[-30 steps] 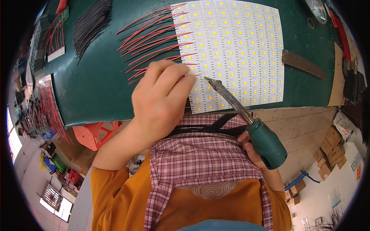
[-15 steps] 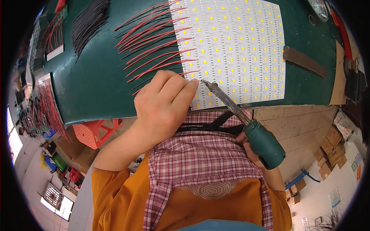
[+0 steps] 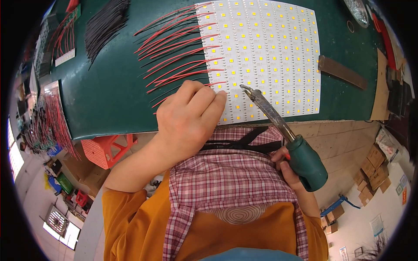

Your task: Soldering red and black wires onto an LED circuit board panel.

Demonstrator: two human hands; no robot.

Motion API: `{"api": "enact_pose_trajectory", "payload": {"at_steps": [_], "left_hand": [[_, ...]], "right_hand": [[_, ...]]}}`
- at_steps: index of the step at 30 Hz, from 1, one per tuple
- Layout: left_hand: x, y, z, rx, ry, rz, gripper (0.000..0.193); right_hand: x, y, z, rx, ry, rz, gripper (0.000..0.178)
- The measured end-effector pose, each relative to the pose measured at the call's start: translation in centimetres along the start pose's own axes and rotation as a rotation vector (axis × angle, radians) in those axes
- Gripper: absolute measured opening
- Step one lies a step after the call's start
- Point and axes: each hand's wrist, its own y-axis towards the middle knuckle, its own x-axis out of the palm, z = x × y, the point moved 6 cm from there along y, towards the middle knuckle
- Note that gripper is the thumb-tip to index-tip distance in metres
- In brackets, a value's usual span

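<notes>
A white panel of several LED strips (image 3: 270, 48) lies on the green bench (image 3: 109, 95), with red and black wires (image 3: 178, 48) soldered along its left edge. My left hand (image 3: 189, 115) rests on the panel's near left corner, fingers curled together and pressing down on it. My right hand (image 3: 289, 167) grips the green handle of a soldering iron (image 3: 285, 132). The iron's tip hovers over the panel just right of my left fingertips.
A bundle of loose black wires (image 3: 104, 21) lies at the back left. More wired strips (image 3: 54, 117) hang at the bench's left end. A flat metal bar (image 3: 342, 71) lies right of the panel. An orange stool (image 3: 106, 148) stands under the bench; cardboard boxes (image 3: 374, 174) on the floor at right.
My left hand slid a little right and toward me along the panel's wired edge. The soldering iron tip moved with it, staying just right of my fingertips.
</notes>
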Motion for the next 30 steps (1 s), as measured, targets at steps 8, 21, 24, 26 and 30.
{"api": "enact_pose_trajectory", "payload": {"at_steps": [8,21,24,26,30], "left_hand": [[1.0,0.1,1.1,-0.007,-0.046,-0.055,0.035],[-5.2,16.5,-30.0,-0.346,0.229,0.068,0.027],[-2.8,19.1,-34.3,-0.331,0.173,-0.025,0.026],[-2.0,20.3,-33.7,-0.205,0.186,-0.004,0.023],[-1.8,21.6,-33.7,-0.287,0.261,-0.071,0.016]], "right_hand": [[-0.9,0.6,1.1,0.002,0.319,0.143,0.021],[-1.0,2.2,1.5,0.032,0.439,0.201,0.034],[-0.6,2.7,1.1,0.034,0.344,0.152,0.033],[-0.9,3.4,0.4,0.062,0.317,0.172,0.026],[-1.1,3.1,-0.5,0.071,0.303,0.206,0.016]]}}
